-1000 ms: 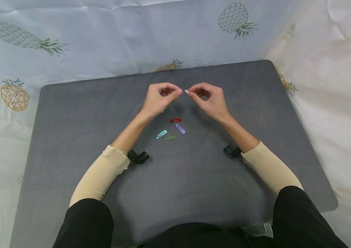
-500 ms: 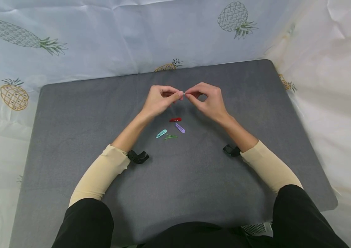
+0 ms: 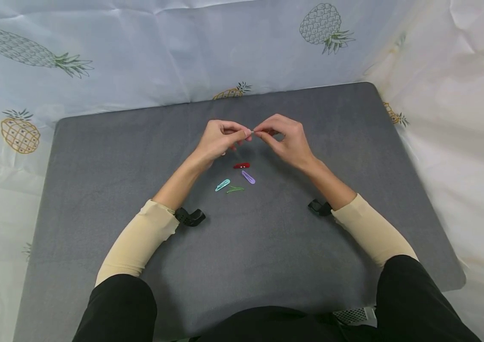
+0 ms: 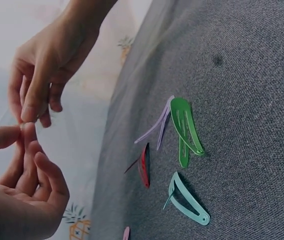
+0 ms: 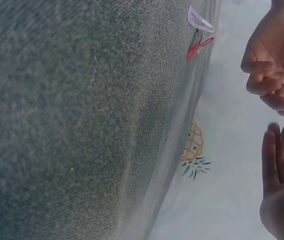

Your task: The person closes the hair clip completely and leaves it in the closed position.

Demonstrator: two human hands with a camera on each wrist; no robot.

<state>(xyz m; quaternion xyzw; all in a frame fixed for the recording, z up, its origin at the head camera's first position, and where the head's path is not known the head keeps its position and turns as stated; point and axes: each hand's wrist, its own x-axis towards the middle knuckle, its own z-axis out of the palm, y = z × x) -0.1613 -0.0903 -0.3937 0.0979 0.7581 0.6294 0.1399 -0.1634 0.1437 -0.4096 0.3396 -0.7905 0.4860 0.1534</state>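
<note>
Grip: both hands meet over the far half of the grey table (image 3: 331, 256), tip to tip. The left hand (image 3: 217, 141) pinches from the left, the right hand (image 3: 289, 141) from the right, with a small pale item (image 4: 22, 126) held between the two pinches, raised off the surface. Only a sliver shows; we cannot make out its shape or its long axis. Key relation, as we judge it: the item sits at both sets of fingertips, neither hand nearer.

Outward, on the near side: red clip (image 3: 242, 165) closest to the grip, lengthwise left to right. Purple clip (image 3: 248, 177) just nearer us, slanting far left to near right. Turquoise clip (image 3: 222, 185) more to the left, slanting the opposite way. Green clip (image 4: 179, 106) just right of it, spread open. We put turquoise and green on the left hand's side.
</note>
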